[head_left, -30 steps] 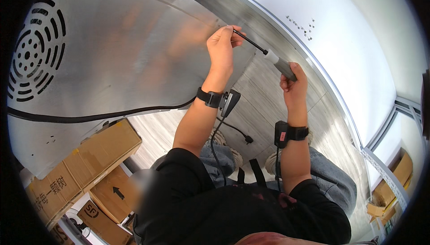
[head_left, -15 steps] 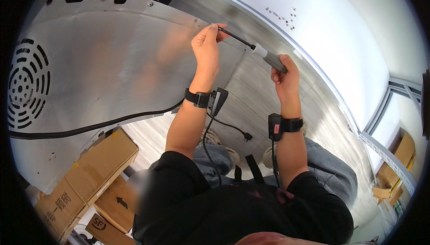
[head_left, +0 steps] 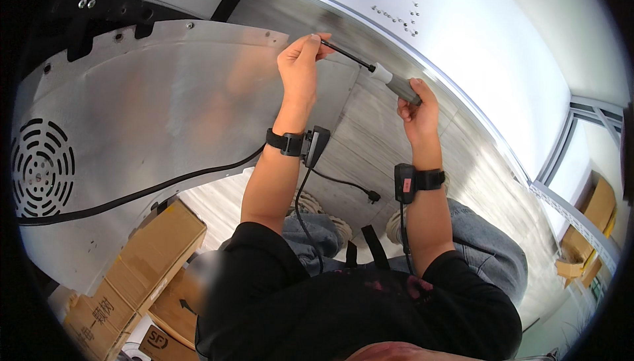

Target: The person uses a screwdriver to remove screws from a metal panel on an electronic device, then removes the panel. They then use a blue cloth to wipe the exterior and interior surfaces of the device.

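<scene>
**Screwdriver held at the upper edge of a metal panel**

Gripped a screwdriver (head_left: 370,67) in both hands. Right hand (head_left: 415,107) wrapped tight round the grey handle, fingers fully closed on it. Left hand (head_left: 300,64) pinched narrowly on the tip of the thin black shaft, thumb and fingertips pressed together there, right beside the upper right edge of a large brushed-metal panel (head_left: 152,117). Tool slanted down from the left hand to the right, over grey plank flooring (head_left: 376,136). Panel's curved top edge dotted with small screw holes; round vent grille (head_left: 43,166) near its far left end; black cable (head_left: 165,186) draped across its lower part. Cardboard boxes (head_left: 148,249) stacked under the panel's lower edge, close by the left elbow. White wall (head_left: 475,51) beyond the tool, a cluster of small screws (head_left: 399,18) on it. Open floor between the forearms and off to the right of the right wrist
</scene>
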A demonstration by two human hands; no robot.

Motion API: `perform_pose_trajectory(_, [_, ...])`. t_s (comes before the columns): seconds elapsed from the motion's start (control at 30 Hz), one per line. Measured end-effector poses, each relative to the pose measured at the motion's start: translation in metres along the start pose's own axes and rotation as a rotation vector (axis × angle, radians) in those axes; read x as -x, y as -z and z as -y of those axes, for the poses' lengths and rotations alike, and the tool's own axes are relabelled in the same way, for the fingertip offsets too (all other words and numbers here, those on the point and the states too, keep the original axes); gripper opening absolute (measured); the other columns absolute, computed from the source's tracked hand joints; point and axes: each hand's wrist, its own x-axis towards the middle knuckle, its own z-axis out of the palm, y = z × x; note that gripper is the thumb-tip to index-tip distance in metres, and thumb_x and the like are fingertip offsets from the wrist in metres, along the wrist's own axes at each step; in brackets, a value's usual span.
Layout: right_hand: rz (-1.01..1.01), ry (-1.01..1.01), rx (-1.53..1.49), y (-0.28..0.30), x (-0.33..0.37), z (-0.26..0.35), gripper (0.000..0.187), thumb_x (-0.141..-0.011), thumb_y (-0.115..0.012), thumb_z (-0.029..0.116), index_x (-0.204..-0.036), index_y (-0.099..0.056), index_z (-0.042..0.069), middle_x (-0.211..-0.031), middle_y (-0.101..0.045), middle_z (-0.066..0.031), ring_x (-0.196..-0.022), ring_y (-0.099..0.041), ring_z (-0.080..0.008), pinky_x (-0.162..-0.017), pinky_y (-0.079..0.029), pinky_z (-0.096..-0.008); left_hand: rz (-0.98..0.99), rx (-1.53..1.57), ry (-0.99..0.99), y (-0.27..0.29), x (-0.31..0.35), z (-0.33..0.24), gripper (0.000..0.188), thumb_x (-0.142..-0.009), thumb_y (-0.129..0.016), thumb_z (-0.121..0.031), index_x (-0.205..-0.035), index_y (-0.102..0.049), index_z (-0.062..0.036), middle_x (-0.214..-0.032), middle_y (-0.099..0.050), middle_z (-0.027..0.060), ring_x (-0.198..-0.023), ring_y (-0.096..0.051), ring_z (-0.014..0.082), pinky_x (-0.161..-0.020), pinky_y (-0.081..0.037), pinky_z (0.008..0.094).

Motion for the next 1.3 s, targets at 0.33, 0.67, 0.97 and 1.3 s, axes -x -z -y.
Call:
perform_pose_trajectory(0.33, [-0.095, 0.055, -0.104, 0.034, -0.005, 0.006, 0.019, -0.086, -0.059, 0.025, -0.078, -0.051, 0.01, -0.058, -0.051, -0.0055, -0.043, -0.039, -0.0105, -0.039, -0.027, -0.0224, 0.042, 0.098, 0.081, -0.036, -0.003, 0.011, 0.024, -0.091, -0.053, -0.015, -0.091, -0.068, 0.0037, -0.083, -0.068, 0.0093, -0.074, -0.063, 0.0164, -0.075, -0.047, 0.0292])
perform_pose_trajectory(0.67, [-0.297, 0.202, -0.315, 0.103, -0.005, 0.022, 0.025, -0.092, -0.052, 0.028, -0.087, -0.054, 0.004, -0.058, -0.052, -0.0072, -0.044, -0.038, -0.0136, -0.041, -0.027, -0.026, 0.38, -0.685, -0.177, -0.131, -0.013, 0.07, 0.024, -0.086, -0.064, -0.024, -0.091, -0.071, -0.0026, -0.077, -0.068, 0.0047, -0.067, -0.06, 0.0138, -0.061, -0.047, 0.0294])
perform_pose_trajectory(0.97, [-0.379, 0.21, -0.371, 0.103, 0.004, 0.037, 0.023, -0.09, -0.055, 0.028, -0.079, -0.052, 0.007, -0.056, -0.051, -0.0057, -0.045, -0.039, -0.0135, -0.042, -0.029, -0.0261, 0.429, -1.081, -0.432, -0.169, -0.02, 0.115, 0.021, -0.085, -0.064, -0.029, -0.09, -0.071, -0.0097, -0.076, -0.067, 0.005, -0.068, -0.062, 0.0221, -0.06, -0.048, 0.0344])
perform_pose_trajectory(1.3, [-0.372, 0.229, -0.363, 0.101, 0.004, 0.041, 0.022, -0.09, -0.057, 0.027, -0.08, -0.052, 0.008, -0.057, -0.052, -0.0051, -0.045, -0.039, -0.0128, -0.042, -0.029, -0.0246, 0.379, -1.18, -0.316, -0.181, -0.018, 0.112, 0.025, -0.084, -0.066, -0.031, -0.099, -0.066, -0.0103, -0.075, -0.068, 0.0059, -0.071, -0.064, 0.0231, -0.063, -0.05, 0.0353])
